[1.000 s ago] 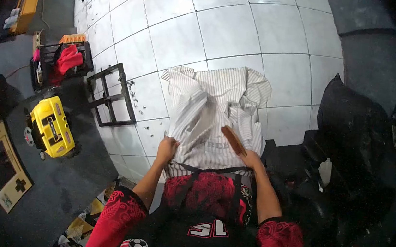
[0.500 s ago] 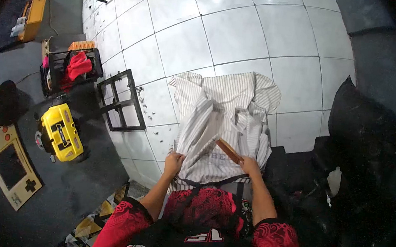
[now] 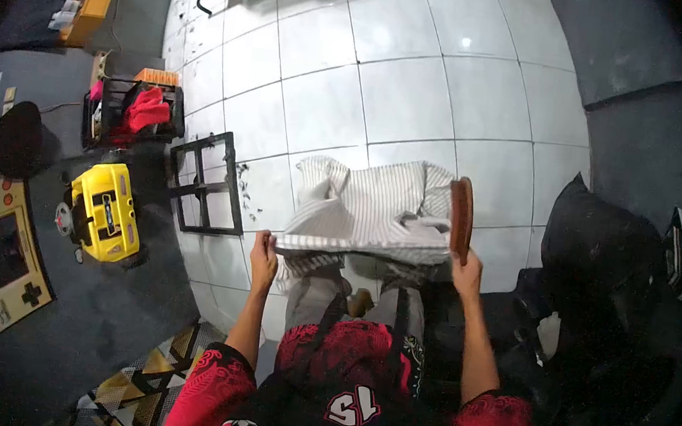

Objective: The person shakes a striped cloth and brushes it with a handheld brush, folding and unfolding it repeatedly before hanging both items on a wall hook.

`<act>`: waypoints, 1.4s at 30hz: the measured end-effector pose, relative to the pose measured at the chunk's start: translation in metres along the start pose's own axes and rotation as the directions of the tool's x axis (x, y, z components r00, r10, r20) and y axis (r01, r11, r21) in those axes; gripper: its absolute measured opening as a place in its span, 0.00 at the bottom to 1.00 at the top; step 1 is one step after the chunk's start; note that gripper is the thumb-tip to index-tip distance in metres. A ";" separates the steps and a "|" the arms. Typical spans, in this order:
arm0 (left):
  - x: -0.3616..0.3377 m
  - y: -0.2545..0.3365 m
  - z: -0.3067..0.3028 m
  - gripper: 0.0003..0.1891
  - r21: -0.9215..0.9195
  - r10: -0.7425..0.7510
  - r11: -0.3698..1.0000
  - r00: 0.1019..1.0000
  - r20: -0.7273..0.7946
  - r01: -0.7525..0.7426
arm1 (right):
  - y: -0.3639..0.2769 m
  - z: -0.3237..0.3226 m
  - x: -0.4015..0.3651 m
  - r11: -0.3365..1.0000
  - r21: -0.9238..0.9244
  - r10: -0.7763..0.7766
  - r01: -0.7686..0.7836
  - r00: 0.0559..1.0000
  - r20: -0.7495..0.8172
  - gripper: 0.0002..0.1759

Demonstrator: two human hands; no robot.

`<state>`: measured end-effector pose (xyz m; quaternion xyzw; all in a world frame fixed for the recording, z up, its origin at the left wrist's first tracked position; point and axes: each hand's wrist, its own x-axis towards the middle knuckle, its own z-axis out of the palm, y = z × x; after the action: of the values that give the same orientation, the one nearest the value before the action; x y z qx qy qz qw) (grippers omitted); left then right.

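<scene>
The left hand is clamped on the near left corner of the striped cloth, which spreads over the white tiled floor, its near edge raised above the person's lap. The right hand is closed around a brown brush pointing far; I can't tell whether it also grips the cloth's near right corner. Left of them lies a black frame.

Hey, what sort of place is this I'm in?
Probably a room in a home: there's a yellow toy car, a panel shaped like a handheld game console, and a striped garment.
</scene>
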<state>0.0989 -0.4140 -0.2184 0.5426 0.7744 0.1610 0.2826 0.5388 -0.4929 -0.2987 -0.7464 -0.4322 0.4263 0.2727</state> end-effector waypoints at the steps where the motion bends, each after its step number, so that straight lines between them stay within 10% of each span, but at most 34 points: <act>1: 0.004 0.009 -0.010 0.09 0.005 0.013 1.000 1.000 0.010 -0.014 | -0.031 -0.014 0.004 0.996 0.074 -0.041 0.044 0.998 -0.037 0.14; 6: 0.006 0.064 -0.050 0.09 -0.207 0.181 0.964 0.982 0.059 -0.166 | -0.113 -0.067 -0.001 0.924 -0.057 -0.382 0.379 0.923 -0.050 0.09; 11: -0.019 0.036 -0.081 0.15 -0.137 0.414 0.908 0.791 0.452 -0.396 | -0.142 -0.084 -0.071 0.975 -0.136 -0.182 0.178 0.983 -0.022 0.10; 18: -0.058 0.033 -0.100 0.18 -0.221 0.469 0.877 0.860 0.200 -0.427 | -0.170 -0.112 -0.106 0.830 -0.386 -0.460 0.403 0.886 -0.065 0.12; 23: -0.093 0.051 -0.095 0.17 -0.094 0.430 0.895 0.900 -0.074 -0.435 | -0.195 -0.146 -0.089 0.878 -0.325 -0.353 0.352 0.934 0.058 0.12; 31: -0.157 0.096 -0.049 0.08 -0.122 0.222 0.965 0.970 -0.098 -0.233 | -0.170 -0.216 -0.089 0.835 -0.341 -0.349 0.432 0.894 0.280 0.13; 42: -0.178 0.160 -0.044 0.08 -0.045 0.317 0.943 0.930 -0.184 -0.330 | -0.134 -0.255 -0.099 0.895 -0.201 -0.387 0.397 0.918 0.087 0.12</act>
<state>0.2372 -0.5199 -0.0481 0.6358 0.6894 0.2811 0.2036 0.6793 -0.5261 -0.0309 -0.6593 -0.6232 0.3300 0.2608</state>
